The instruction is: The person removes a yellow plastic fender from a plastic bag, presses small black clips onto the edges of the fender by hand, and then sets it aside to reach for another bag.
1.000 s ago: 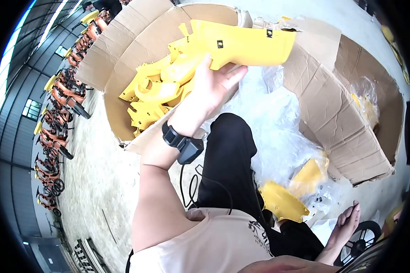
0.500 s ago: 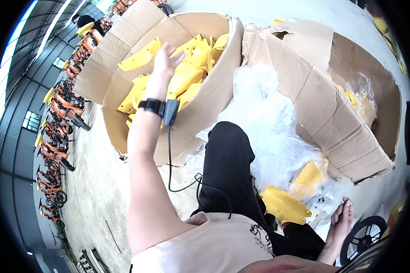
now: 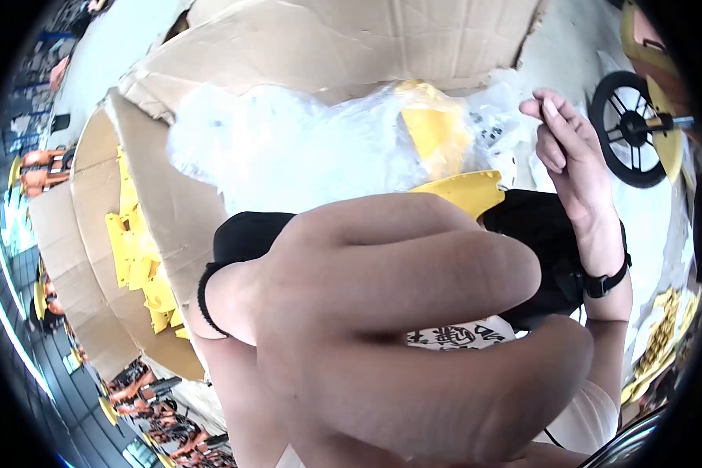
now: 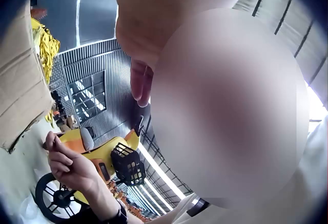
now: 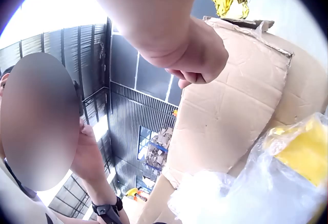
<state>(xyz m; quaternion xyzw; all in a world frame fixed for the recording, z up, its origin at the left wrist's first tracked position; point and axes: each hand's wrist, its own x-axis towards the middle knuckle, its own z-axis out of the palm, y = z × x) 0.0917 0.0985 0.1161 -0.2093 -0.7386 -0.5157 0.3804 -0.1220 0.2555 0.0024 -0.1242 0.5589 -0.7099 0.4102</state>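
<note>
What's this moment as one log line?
left hand: near face; right hand: loosely curled; yellow parts: some inside cardboard box; plastic wrap: beside box

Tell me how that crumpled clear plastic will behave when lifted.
The clear plastic is probably floppy, given its loose creases. Its see-through film suggests it is light for its bulk. It may drag the yellow piece showing through it.

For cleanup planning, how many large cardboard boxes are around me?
2 in the head view: left box, holding yellow parts, and top box, beyond the clear plastic. More may be hidden.
</note>
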